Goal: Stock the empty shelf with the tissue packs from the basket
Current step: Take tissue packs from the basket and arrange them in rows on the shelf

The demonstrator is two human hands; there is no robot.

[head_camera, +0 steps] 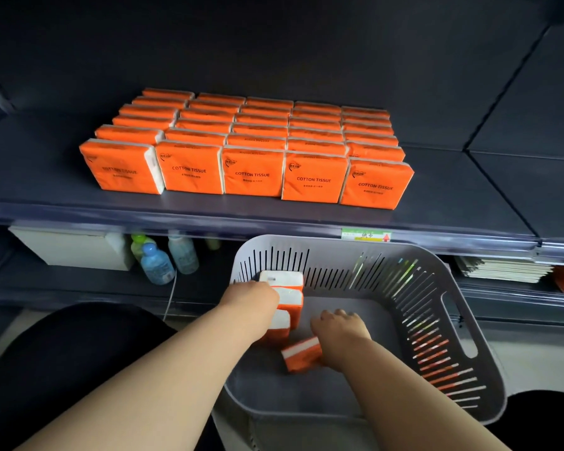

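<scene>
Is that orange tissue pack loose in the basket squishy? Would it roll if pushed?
Probably squishy: the loose tissue pack shows soft white paper in thin orange wrap, so likely light too. Its flat sides mean it shouldn't roll; a push would probably slide it across the basket floor.

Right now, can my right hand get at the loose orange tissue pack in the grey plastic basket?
Probably yes: your right hand is inside the grey slotted basket, right against the loose orange tissue pack, nothing between them. Your left hand is off at the stacked packs.
</scene>
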